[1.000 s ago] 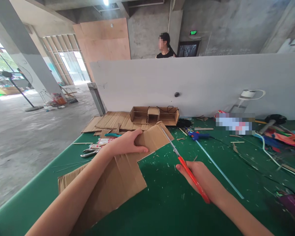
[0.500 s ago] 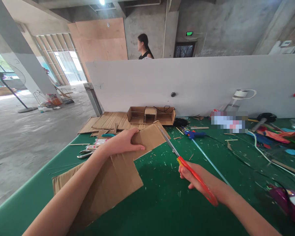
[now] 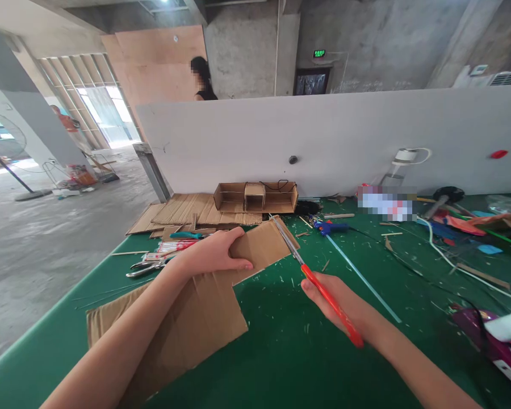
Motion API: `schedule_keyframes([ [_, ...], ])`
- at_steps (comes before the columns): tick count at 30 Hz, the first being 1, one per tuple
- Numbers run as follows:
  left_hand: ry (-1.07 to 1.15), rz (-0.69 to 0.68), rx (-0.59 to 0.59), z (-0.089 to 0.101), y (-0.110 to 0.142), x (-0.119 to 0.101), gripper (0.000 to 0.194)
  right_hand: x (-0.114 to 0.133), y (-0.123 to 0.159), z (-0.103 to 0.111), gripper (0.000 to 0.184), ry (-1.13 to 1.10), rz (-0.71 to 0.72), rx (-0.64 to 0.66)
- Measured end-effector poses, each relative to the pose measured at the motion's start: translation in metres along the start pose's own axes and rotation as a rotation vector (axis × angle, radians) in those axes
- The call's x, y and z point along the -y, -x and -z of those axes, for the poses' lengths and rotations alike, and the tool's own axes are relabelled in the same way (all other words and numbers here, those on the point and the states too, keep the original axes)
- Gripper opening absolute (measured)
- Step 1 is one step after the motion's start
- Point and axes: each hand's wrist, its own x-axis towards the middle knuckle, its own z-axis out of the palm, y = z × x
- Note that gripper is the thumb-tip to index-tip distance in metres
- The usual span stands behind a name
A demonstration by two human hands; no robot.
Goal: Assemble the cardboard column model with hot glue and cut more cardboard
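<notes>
A brown corrugated cardboard sheet [image 3: 196, 324] with a stepped edge lies under my left forearm, its narrower far part slightly raised. My left hand [image 3: 215, 250] grips that part, thumb on top and some fingers hidden. In my right hand [image 3: 330, 298] is a pair of red-handled scissors [image 3: 329, 304]. Their metal blades cross the cardboard's far right end, with a narrow strip on the blades' right side. How far the blades are apart is hard to see.
Behind the cardboard stands a cardboard box frame [image 3: 230, 199] by stacked cardboard [image 3: 187, 208]. Pliers [image 3: 147, 267] lie left, a blue glue gun [image 3: 330, 227] right. A purple device [image 3: 479, 335] sits at the right edge. A white partition [image 3: 217, 142] borders the green table; beyond it is a person [image 3: 204, 79].
The view has turned slightly right. The scissors stay at the cardboard's right end, with the strip beside the blades lower. The person beyond the partition has moved left.
</notes>
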Motion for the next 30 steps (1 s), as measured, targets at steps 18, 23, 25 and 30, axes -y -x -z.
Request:
schedule_keyframes([
  [18, 0.009, -0.081, 0.143, -0.01, -0.004, -0.015, 0.058, -0.01, 0.0, -0.014, 0.058, -0.091, -0.064, -0.124],
  [23, -0.014, -0.049, 0.168, -0.014, -0.005, -0.011, 0.064, -0.017, 0.002, -0.014, 0.058, -0.306, -0.155, -0.155],
  [25, -0.034, -0.031, 0.189, -0.018, -0.007, -0.009, 0.065, -0.021, 0.002, -0.016, 0.06, -0.39, -0.19, -0.178],
  [30, -0.09, -0.005, 0.187, -0.024, -0.009, -0.01, 0.065, -0.026, 0.002, -0.011, 0.067, -0.485, -0.217, -0.192],
])
